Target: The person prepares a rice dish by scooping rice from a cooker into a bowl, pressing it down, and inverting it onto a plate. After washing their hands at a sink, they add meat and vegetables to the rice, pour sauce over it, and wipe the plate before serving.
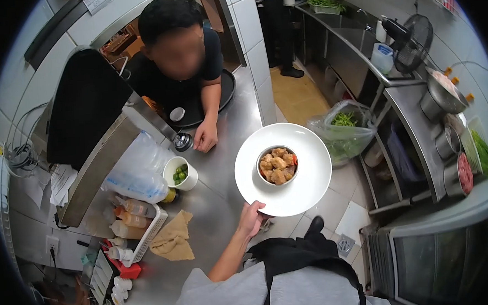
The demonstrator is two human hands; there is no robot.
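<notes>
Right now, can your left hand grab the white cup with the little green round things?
Probably not, because the left hand is busy holding the big white plate. Without that, maybe: the white cup stands nearby on the counter, and nothing seems to block the way.

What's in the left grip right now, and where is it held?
The left grip holds the white plate by its near-left rim, thumb on top. It does not touch the small bowl of food on the plate.
</notes>
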